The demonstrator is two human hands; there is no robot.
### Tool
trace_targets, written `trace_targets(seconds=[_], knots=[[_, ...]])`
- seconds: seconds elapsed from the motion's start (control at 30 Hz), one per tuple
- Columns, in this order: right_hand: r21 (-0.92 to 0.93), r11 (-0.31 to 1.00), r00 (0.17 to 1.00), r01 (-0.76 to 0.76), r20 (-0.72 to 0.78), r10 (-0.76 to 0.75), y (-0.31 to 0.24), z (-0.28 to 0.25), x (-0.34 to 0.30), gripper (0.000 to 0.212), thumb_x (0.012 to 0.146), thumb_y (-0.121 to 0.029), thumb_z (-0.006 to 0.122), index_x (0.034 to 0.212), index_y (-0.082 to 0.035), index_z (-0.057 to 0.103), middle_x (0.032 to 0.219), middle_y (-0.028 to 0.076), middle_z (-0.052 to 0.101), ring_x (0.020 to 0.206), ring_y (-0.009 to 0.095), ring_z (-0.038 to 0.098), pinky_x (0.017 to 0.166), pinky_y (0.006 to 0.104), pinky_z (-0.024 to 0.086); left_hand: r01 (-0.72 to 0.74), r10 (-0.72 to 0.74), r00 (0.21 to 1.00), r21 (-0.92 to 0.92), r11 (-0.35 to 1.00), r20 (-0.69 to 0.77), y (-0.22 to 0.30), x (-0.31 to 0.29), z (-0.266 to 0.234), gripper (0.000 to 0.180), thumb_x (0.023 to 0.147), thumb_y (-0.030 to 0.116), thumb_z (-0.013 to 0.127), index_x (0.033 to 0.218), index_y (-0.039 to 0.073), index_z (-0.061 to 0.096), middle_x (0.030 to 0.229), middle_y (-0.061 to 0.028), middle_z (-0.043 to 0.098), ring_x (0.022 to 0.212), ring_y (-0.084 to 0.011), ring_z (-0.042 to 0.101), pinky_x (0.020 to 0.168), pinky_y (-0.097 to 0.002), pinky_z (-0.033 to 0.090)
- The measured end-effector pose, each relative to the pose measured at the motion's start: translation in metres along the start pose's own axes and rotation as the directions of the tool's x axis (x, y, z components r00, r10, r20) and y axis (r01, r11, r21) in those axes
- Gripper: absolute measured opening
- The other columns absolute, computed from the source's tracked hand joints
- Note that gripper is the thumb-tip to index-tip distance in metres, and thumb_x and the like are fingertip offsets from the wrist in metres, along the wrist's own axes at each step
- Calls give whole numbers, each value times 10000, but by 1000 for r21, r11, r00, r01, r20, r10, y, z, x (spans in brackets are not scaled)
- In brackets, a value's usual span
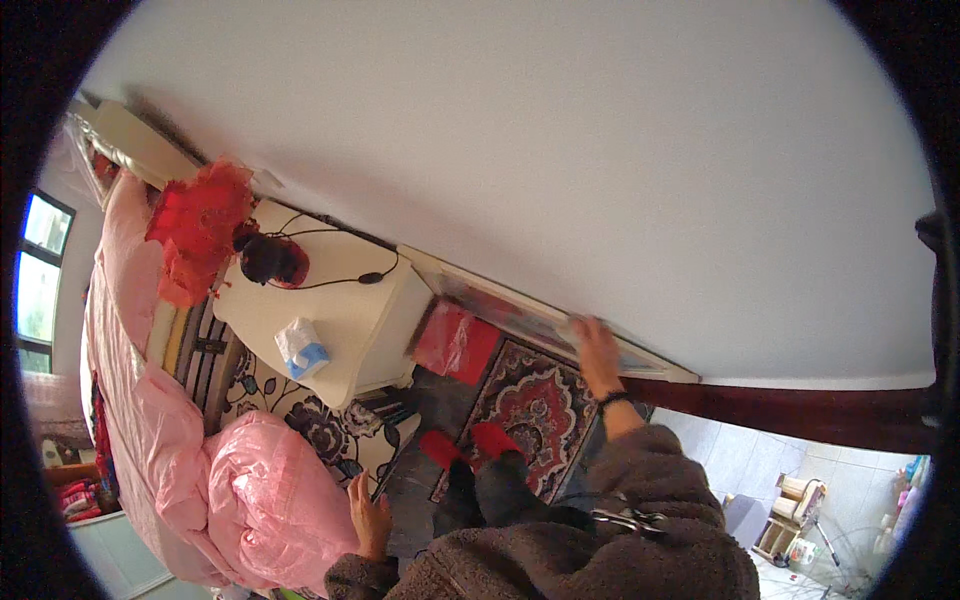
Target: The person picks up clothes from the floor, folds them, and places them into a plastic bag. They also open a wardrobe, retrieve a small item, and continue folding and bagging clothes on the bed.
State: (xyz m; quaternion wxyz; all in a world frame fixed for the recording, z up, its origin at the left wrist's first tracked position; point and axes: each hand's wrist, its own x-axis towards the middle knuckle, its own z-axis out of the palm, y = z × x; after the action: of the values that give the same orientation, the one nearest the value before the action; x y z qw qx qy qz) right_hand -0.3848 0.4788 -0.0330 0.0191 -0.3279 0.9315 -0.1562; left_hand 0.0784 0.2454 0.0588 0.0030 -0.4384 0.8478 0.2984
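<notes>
My right hand (pixel 598 358), with a dark band at its wrist, reaches to the upper edge of a long cream-framed panel (pixel 480 283) standing along the wall. Its fingers meet that edge, but they are blurred, so I cannot tell whether they grip it. To the lower left, my left hand (pixel 371 515) is open and holds nothing, its fingers apart. It hovers beside crumpled pink bedding (pixel 270 490). Below the panel, a red plastic-wrapped package (pixel 455 342) lies on the floor next to a patterned rug (pixel 530 400).
A cream bedside cabinet (pixel 350 335) stands left of the panel, bearing a tissue pack (pixel 301 348) and a red lamp (pixel 280 262) with a cord. A bed with pink covers (pixel 135 360) is farther left. A dark red door-frame edge (pixel 780 412) borders a tiled room at right.
</notes>
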Motion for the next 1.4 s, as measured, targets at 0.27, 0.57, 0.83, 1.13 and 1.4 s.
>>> trace_targets(seconds=[0.27, 0.57, 0.83, 1.13, 1.4], knots=[[-431, 824, 929, -369, -138, 344, 151, -50, -126, 386, 831, 22, 569, 1197, -99, 563, 1251, 136, 465, 1072, 391, 539, 798, 448, 549, 0, -1, 999, 16, 1000, 51, 10, -24, 9, 629, 788, 41, 647, 1377, 47, 428, 1283, -212, 488, 1181, -412, 487, 976, -449, 429], [56, 797, 797, -601, -27, 603, 104, -27, -125, 493, 851, -105, 611, 1323, -7, 508, 1295, 242, 471, 1167, 435, 477, 976, 488, 406, 107, -126, 980, -127, 986, -152, -3, -69, -15, 576, 781, 25, 646, 1334, 42, 485, 1200, -195, 543, 1128, -387, 526, 951, -428, 442], [411, -198, 430, -890, 611, -665, -240, 0, -67, 392, 976, -228, 497, 1336, -74, 508, 1310, 83, 563, 1210, 249, 536, 992, 438, 460, 6, -121, 921, -297, 955, -369, -8, -127, -46, 483, 793, 10, 666, 1262, 75, 569, 1211, -154, 567, 1083, -321, 588, 901, -389, 488], [389, 228, -90, -893, 341, -936, -508, -47, -245, 667, 927, -508, 511, 1457, -130, 366, 1451, 113, 432, 1287, 316, 477, 1069, 520, 394, -188, -539, 746, -900, 392, -391, -81, -299, -107, 622, 926, 233, 659, 1453, 76, 369, 1413, -129, 464, 1212, -232, 534, 969, -359, 471], [973, -136, -510, 185, -24, -860, -598, -42, -428, 628, 920, -246, 611, 1463, -82, 340, 1412, 143, 455, 1270, 260, 480, 1015, 379, 427, -284, -753, 355, -831, 478, -554, -118, -407, -81, 830, 838, 244, 763, 1485, 58, 277, 1443, -129, 372, 1272, -248, 452, 1032, -410, 414]])
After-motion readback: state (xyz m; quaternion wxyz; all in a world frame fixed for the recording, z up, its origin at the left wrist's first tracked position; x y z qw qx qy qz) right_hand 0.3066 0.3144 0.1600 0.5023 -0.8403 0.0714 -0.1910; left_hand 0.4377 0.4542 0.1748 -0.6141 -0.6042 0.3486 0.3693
